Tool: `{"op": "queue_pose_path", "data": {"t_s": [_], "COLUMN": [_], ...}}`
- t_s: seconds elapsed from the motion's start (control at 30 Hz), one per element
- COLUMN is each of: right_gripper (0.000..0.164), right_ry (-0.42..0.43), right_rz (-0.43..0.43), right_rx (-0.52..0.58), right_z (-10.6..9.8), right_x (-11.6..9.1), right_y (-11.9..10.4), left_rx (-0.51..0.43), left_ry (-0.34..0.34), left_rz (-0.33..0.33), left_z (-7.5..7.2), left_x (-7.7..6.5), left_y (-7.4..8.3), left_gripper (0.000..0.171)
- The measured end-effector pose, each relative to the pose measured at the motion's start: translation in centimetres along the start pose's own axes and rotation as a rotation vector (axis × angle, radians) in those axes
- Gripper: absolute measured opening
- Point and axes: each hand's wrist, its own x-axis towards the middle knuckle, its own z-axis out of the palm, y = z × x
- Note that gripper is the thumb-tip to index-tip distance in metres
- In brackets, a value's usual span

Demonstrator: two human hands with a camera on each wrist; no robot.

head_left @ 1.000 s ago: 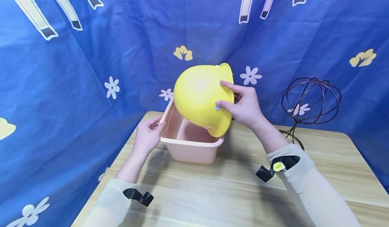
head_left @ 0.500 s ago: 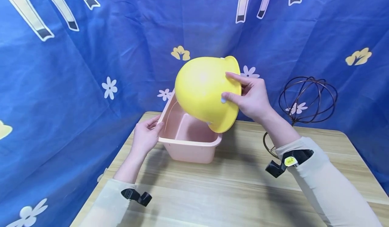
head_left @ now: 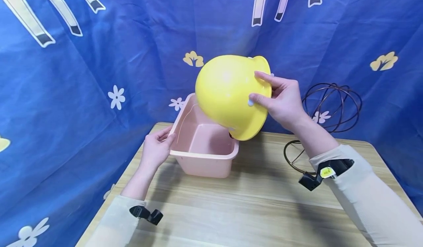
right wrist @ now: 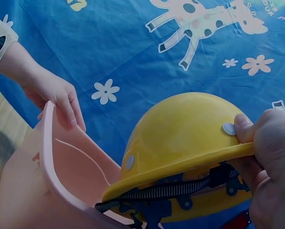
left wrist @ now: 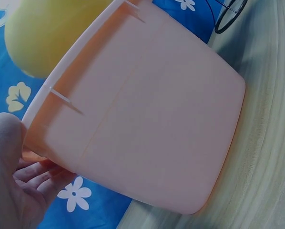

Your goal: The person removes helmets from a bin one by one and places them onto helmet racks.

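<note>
A yellow hard hat [head_left: 228, 89] is tipped on its side over the right part of a pink plastic basin [head_left: 205, 166]. My right hand [head_left: 284, 98] pinches its brim, thumb on the outer shell near a white rivet. In the right wrist view, the dark headband and a striped strap [right wrist: 171, 191] show inside the hard hat [right wrist: 185, 129], close over the basin's rim. My left hand [head_left: 156, 146] grips the basin's left rim between thumb and fingers. From the left wrist view, the basin's outer wall [left wrist: 147, 109] fills the picture, and it stands on the table.
A dark wire stand with a round cage top [head_left: 333, 107] stands behind my right forearm, its ring base [head_left: 294, 159] partly hidden. The wooden table [head_left: 231, 210] ends at a blue patterned cloth [head_left: 158, 37] behind and on the left.
My right hand has lifted the hard hat up and to the right, uncovering more of the basin's inside. The left hand keeps its grip on the rim.
</note>
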Motion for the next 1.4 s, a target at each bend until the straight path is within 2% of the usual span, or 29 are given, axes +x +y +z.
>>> {"op": "queue_pose_path", "data": {"t_s": [0.3,0.67,0.8,0.93,1.4], "right_gripper": [0.059,0.059,0.060,0.061,0.066], "right_ry": [0.024,0.075,0.114,0.145,0.256], "right_rz": [-0.005,-0.009,0.008,-0.011,-0.059], "right_rx": [0.091,0.143,0.149,0.145,0.318], "right_z": [-2.1,-5.3,-6.6,-7.8,-11.9], "right_x": [0.1,-0.1,-0.4,-0.6,-2.0], "right_y": [-1.6,-3.3,-4.0,-4.5,-4.8], "left_rx": [0.018,0.052,0.039,0.024,0.032], "left_ry": [0.005,0.017,0.013,0.004,0.001], "left_rz": [0.011,0.003,-0.004,-0.016,-0.039], "left_z": [0.0,0.0,0.0,0.1,0.1], "left_x": [-0.1,0.1,0.1,0.0,-0.2], "left_y": [0.2,-0.1,0.0,0.2,0.6], "left_gripper": [0.040,0.040,0.040,0.041,0.042]}}
